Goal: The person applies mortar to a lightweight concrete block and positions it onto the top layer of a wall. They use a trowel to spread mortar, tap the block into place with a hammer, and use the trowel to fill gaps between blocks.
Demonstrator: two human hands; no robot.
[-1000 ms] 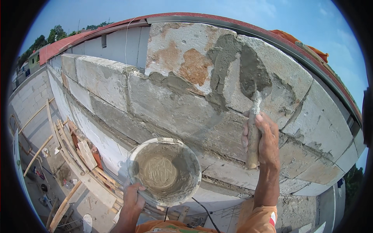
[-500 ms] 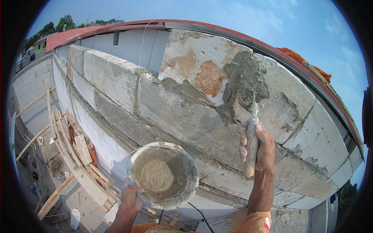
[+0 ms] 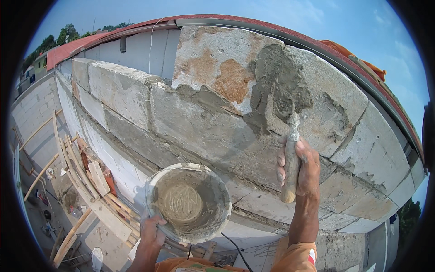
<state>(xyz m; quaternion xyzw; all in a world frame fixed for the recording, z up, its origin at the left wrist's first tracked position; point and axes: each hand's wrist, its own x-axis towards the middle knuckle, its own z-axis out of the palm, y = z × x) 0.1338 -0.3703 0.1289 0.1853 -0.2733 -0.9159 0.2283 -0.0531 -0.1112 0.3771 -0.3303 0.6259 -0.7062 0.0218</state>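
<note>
Trowel (image 3: 293, 131), gripped by the right hand (image 3: 309, 170), has its blade (image 3: 293, 95) obscured by mortar (image 3: 267, 68), the left hand (image 3: 151, 230) holding a bucket (image 3: 228, 202).

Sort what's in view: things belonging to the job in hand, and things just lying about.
In use:
trowel, held in the right grip
bucket with mortar inside, held in the left grip
block wall, smeared with mortar

Apparently just lying about:
pale board, at left
orange sheet, up on the roof
dark cable, below
</note>
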